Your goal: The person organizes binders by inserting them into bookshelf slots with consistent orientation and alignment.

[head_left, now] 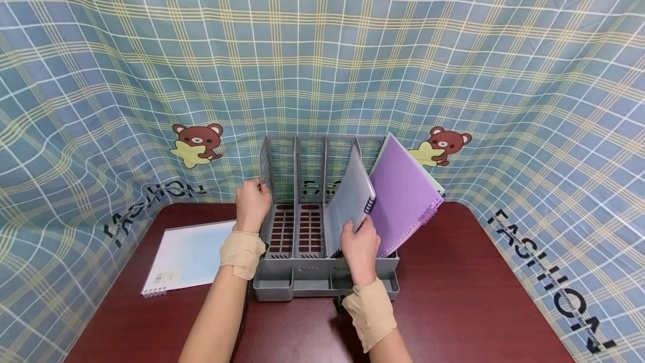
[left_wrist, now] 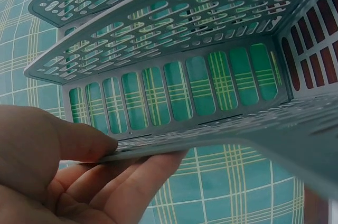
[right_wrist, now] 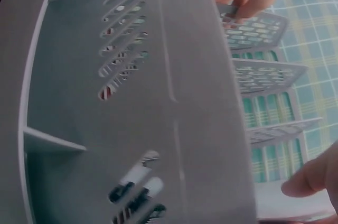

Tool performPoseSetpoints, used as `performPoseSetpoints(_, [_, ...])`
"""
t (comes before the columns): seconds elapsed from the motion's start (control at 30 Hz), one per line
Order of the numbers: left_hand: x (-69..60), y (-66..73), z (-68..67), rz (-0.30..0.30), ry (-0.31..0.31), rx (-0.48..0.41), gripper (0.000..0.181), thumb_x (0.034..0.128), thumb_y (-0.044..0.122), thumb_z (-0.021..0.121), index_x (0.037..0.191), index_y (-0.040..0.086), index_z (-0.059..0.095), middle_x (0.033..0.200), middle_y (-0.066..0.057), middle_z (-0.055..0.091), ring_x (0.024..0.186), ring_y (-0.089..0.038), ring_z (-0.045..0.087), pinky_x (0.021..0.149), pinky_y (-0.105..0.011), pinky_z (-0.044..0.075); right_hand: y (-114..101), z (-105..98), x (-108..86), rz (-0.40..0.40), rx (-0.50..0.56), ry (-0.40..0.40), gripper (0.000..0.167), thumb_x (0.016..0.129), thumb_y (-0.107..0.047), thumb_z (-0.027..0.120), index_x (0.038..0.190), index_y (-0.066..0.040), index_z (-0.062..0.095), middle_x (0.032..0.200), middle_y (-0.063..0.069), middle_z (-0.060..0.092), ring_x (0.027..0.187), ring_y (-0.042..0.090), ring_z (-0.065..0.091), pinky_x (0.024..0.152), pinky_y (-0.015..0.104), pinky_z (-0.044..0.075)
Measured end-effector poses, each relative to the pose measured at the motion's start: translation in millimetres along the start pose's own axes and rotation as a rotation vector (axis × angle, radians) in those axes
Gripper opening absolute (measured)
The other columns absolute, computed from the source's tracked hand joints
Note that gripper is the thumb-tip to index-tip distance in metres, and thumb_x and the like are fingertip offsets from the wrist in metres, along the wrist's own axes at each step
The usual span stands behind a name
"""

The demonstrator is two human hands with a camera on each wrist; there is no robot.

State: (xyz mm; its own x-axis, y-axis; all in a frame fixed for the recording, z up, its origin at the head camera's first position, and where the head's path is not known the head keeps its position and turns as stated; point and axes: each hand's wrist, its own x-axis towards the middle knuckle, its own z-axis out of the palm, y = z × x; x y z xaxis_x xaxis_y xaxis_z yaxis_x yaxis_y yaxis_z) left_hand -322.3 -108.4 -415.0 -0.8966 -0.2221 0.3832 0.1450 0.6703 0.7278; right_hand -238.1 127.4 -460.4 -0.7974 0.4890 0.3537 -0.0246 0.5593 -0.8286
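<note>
A grey desktop file organizer (head_left: 309, 263) with upright slotted dividers stands on the table. My left hand (head_left: 253, 204) pinches the top edge of its left side wall (left_wrist: 222, 152), thumb on the inner face and fingers outside. With my right hand (head_left: 361, 246) I grip a spiral notebook (head_left: 349, 200) with a greyish-blue cover by its near edge. That notebook stands tilted in the third slot from the left. In the right wrist view, the right thumb (right_wrist: 309, 179) lies on its pale surface. A purple spiral notebook (head_left: 403, 198) leans rightward in the rightmost slot.
Behind the purple notebook shows the edge of a pale green one (head_left: 437, 182). A white and light-blue spiral notebook (head_left: 188, 256) lies flat on the dark red table (head_left: 453, 307), left of the organizer. Small front trays (head_left: 272, 284) line the organizer. A plaid curtain (head_left: 322, 43) hangs behind.
</note>
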Motion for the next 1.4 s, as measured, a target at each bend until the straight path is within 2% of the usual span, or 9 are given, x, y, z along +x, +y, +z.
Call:
performPoseSetpoints(0.2, [0.9, -4.2, -5.9, -0.013, -0.013, -0.005, 0.037, 0.1053, 0.010, 0.052, 0.068, 0.007, 0.051, 0.053, -0.010, 0.044, 0.038, -0.017, 0.034, 0.043, -0.032, 0.032, -8, -9, 0.0, -0.032, -0.001, -0.026, 0.029, 0.092, -0.019, 0.066, 0.115, -0.002, 0.067, 0.093, 0.016, 0.074, 0.085, 0.044, 0.069, 0.080, 0.058, 0.052])
performPoseSetpoints(0.33, [-2.5, -5.8, -16.3, -0.056, -0.087, -0.045, 0.033, 0.1045, 0.017, 0.051, 0.119, -0.008, 0.069, 0.094, -0.028, 0.070, 0.039, -0.015, 0.038, 0.044, -0.032, 0.037, -16, -21, -0.5, -0.009, 0.047, -0.076, 0.054, 0.093, -0.020, 0.065, 0.141, 0.002, 0.055, 0.124, 0.021, 0.072, 0.112, 0.037, 0.071, 0.098, 0.050, 0.054])
performPoseSetpoints(0.53, [-8.7, -6.2, -47.8, -0.072, -0.151, -0.035, 0.056, 0.1020, 0.023, 0.053, 0.151, -0.005, 0.048, 0.120, -0.030, 0.068, 0.037, -0.011, 0.028, 0.044, -0.031, 0.034, -37, -45, -3.1, 0.001, 0.089, -0.142, 0.074, 0.097, -0.025, 0.061, 0.160, -0.001, 0.030, 0.156, 0.022, 0.046, 0.142, 0.030, 0.050, 0.112, 0.045, 0.045])
performPoseSetpoints(0.8, [-29.5, -10.4, -102.9, -0.053, -0.230, 0.015, 0.067, 0.1015, 0.033, 0.057, 0.160, 0.006, 0.038, 0.154, -0.025, 0.048, 0.039, -0.018, 0.042, 0.050, -0.036, 0.042, -57, -62, -13.1, -0.060, 0.003, -0.080, 0.084, 0.096, -0.031, 0.064, 0.165, -0.009, 0.021, 0.140, 0.025, 0.061, 0.126, 0.040, 0.062, 0.104, 0.056, 0.049])
performPoseSetpoints(0.97, [-43.9, -20.6, -125.0, -0.014, -0.247, 0.089, 0.069, 0.1006, 0.034, 0.060, 0.160, 0.009, 0.037, 0.074, -0.019, 0.068, 0.036, -0.017, 0.033, 0.040, -0.034, 0.038, -71, -71, -16.8, -0.129, -0.019, -0.047, 0.085, 0.095, -0.031, 0.065, 0.166, -0.015, 0.021, 0.105, 0.025, 0.072, 0.109, 0.043, 0.069, 0.096, 0.056, 0.051])
performPoseSetpoints(1.13, [-56.0, -37.7, -140.3, 0.007, -0.249, 0.170, 0.072, 0.0984, 0.038, 0.066, 0.160, 0.010, 0.040, 0.047, -0.007, 0.048, 0.038, -0.018, 0.035, 0.043, -0.035, 0.038, -85, -72, -22.3, -0.247, 0.038, 0.001, 0.082, 0.095, -0.023, 0.066, 0.165, -0.014, 0.025, 0.150, 0.018, 0.056, 0.133, 0.034, 0.058, 0.106, 0.052, 0.048])
performPoseSetpoints(1.23, [-64.0, -50.3, -148.7, 0.012, -0.271, 0.209, 0.079, 0.0962, 0.044, 0.070, 0.160, 0.008, 0.039, 0.094, -0.024, 0.072, 0.055, -0.029, 0.056, 0.055, -0.041, 0.046, -91, -64, -27.5, -0.355, 0.113, 0.034, 0.076, 0.093, -0.015, 0.066, 0.162, -0.011, 0.033, 0.159, 0.012, 0.046, 0.135, 0.032, 0.057, 0.105, 0.051, 0.049])
performPoseSetpoints(1.3, [-69.1, -59.2, -153.9, 0.018, -0.302, 0.227, 0.084, 0.0952, 0.049, 0.071, 0.160, 0.006, 0.038, 0.135, -0.030, 0.062, 0.088, -0.041, 0.067, 0.071, -0.051, 0.053, -94, -55, -31.5, -0.422, 0.148, 0.033, 0.073, 0.092, -0.011, 0.066, 0.160, -0.009, 0.038, 0.158, 0.012, 0.048, 0.136, 0.032, 0.057, 0.105, 0.051, 0.050])
performPoseSetpoints(1.4, [-76.7, -72.4, -160.0, 0.042, -0.340, 0.245, 0.088, 0.0945, 0.052, 0.072, 0.158, 0.001, 0.038, 0.160, -0.029, 0.037, 0.134, -0.051, 0.049, 0.096, -0.065, 0.048, -98, -39, -37.4, -0.511, 0.168, -0.030, 0.070, 0.092, -0.008, 0.065, 0.158, -0.006, 0.041, 0.157, 0.014, 0.048, 0.142, 0.032, 0.051, 0.111, 0.050, 0.045])
